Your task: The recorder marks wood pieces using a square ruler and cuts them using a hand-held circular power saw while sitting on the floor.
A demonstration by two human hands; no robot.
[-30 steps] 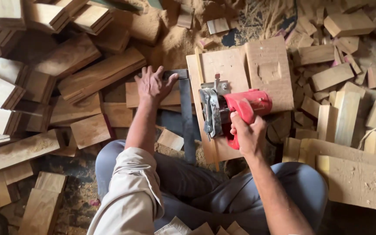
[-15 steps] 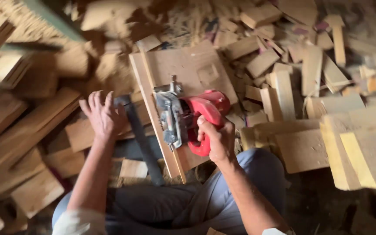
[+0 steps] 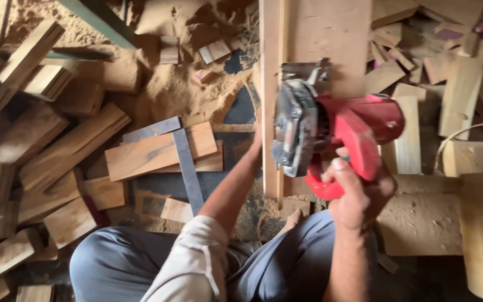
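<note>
A long pale plywood board [image 3: 331,39] ran up from the person's knees over the sawdust-strewn floor [image 3: 174,84]. On the board's left part sat a red circular saw [image 3: 331,134] with a grey metal guard, closer and larger than half a second before. The right hand [image 3: 359,196] had its grip wrapped around the saw's handle. The left hand [image 3: 257,140] reached to the board's left edge, its grip hidden. A steel square [image 3: 183,162] lay left of the board.

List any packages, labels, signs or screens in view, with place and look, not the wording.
No packages, labels, signs or screens show clearly.
Red electric circular saw with grey metal guard: centre right, on a long pale wooden board, gripped by the right hand.
Left hand: mostly hidden behind the saw, at the board's edge.
</note>
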